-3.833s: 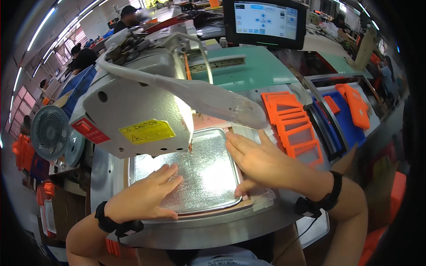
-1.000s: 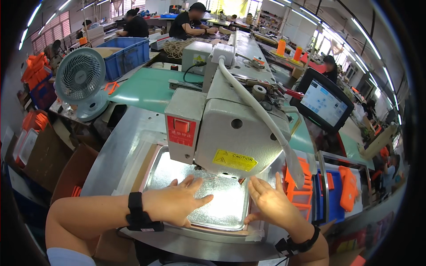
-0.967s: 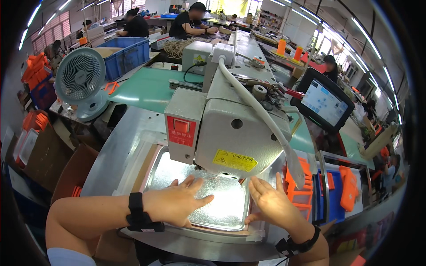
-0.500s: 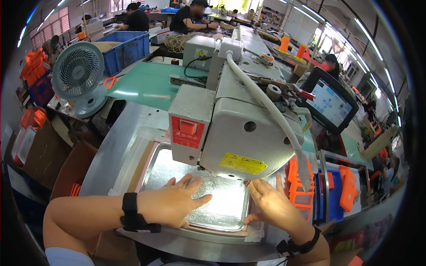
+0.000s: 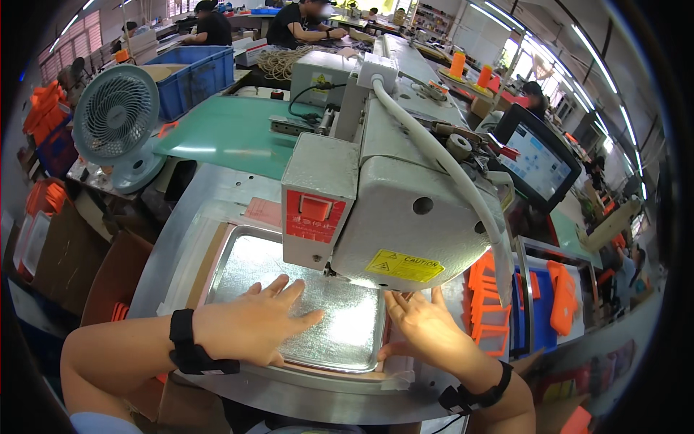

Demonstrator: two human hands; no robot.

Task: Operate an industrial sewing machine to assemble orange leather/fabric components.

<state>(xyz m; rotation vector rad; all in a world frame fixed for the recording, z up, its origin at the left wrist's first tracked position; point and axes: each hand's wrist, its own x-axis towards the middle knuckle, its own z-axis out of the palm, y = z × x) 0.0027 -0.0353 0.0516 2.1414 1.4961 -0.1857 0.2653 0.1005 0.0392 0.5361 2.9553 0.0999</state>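
A shiny silver rounded-rectangle plate (image 5: 246,271) lies in a pink-and-tan frame (image 5: 210,257) on the steel work surface (image 5: 166,246). My left hand (image 5: 246,329) rests flat over the plate's lower left, fingers spread. My right hand (image 5: 419,325) is at the plate's right edge, fingertips under the machine head and thumb low along the rim, fingers apart. The grey sewing-machine head (image 5: 405,202) hangs over the plate's upper right, with a red switch box (image 5: 314,213) on its left; the needle area is mostly hidden. A milky plastic piece hangs from the white hose at right.
Orange cut frames (image 5: 488,304) and a blue tray (image 5: 549,325) lie right, below a monitor (image 5: 535,159). Left are a fan (image 5: 116,116), blue crate (image 5: 195,79), green board (image 5: 217,137) and cardboard boxes (image 5: 108,282). Co-workers (image 5: 289,29) sit behind.
Since half a second ago the plate, frame and both hands have shifted left relative to the machine head, showing more pink sheet behind. The view differs markedly from 3.8 seconds ago.
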